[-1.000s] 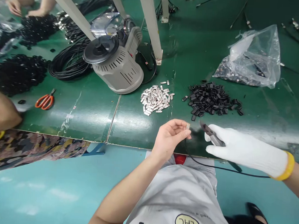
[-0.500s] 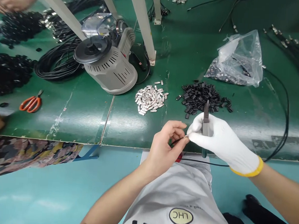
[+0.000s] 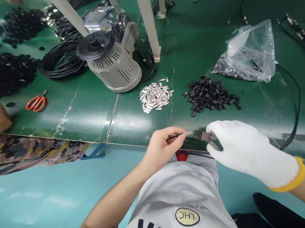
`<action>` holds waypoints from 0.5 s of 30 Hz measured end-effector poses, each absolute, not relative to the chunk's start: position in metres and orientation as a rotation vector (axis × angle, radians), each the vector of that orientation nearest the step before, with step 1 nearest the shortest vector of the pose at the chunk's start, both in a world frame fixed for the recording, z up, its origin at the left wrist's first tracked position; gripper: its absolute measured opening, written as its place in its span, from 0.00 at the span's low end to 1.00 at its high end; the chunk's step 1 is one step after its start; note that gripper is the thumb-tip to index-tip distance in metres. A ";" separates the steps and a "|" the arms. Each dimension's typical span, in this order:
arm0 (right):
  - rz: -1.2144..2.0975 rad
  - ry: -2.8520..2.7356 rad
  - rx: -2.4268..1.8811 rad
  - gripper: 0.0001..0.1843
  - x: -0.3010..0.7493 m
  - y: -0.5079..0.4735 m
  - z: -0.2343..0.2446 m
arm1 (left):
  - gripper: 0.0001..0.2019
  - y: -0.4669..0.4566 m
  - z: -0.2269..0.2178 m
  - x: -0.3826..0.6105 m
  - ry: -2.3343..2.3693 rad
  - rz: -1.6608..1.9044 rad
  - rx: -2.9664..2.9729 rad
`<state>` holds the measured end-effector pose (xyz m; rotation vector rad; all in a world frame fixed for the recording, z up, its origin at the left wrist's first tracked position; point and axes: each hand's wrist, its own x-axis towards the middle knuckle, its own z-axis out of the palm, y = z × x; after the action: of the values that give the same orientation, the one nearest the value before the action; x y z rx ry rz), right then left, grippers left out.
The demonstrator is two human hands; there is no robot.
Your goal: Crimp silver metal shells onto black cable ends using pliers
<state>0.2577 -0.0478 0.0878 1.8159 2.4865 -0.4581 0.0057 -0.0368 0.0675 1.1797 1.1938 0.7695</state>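
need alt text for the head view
A person's bare left hand holds a metal-tipped black cable up to small pliers in their white-gloved right hand, over a green workbench with heaps of silver parts and black parts.

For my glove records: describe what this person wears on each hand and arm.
The right hand wears a white knit glove with a yellow band at the wrist. The left hand is bare, and neither forearm shows a sleeve.

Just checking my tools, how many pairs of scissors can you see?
1: the orange-handled scissors lie on the green workbench, left of the grey vented machine. Others may be hidden under the cables.
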 end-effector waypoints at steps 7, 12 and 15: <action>0.229 2.577 1.493 0.10 0.259 -0.047 0.100 | 0.06 -0.037 0.073 0.009 1.160 0.703 1.202; 0.180 2.475 1.493 0.09 0.255 -0.047 0.105 | 0.06 -0.036 0.072 0.007 1.184 0.675 1.276; -0.129 2.447 1.739 0.12 0.252 -0.047 0.110 | 0.06 -0.037 0.071 0.006 1.194 0.655 1.327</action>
<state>0.2524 -0.0465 0.1096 1.7394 2.4473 -0.1295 0.0058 -0.0366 0.0708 1.3268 1.1938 0.6550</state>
